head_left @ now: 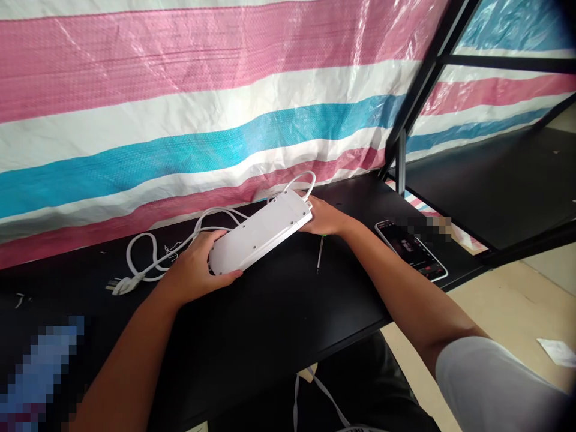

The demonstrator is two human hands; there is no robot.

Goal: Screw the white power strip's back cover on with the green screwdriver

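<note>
A white power strip (258,234) is tilted above the black tabletop, its screwed underside facing me. My left hand (198,264) grips its near left end, thumb along the edge and fingers round the far side. At the other end my right hand (321,215) holds it from behind; most of those fingers are hidden by the strip. Its white cord (150,264) loops behind on the table and ends in a plug (123,285) on the left. A screwdriver (320,255) lies just below my right hand, its handle partly covered.
A phone (411,249) with a lit screen lies at the table's right end, beside a black metal frame (420,99). Striped plastic sheeting (202,138) hangs along the back. Small white scraps (20,300) lie at the left; the table's front edge (342,345) is close to my body.
</note>
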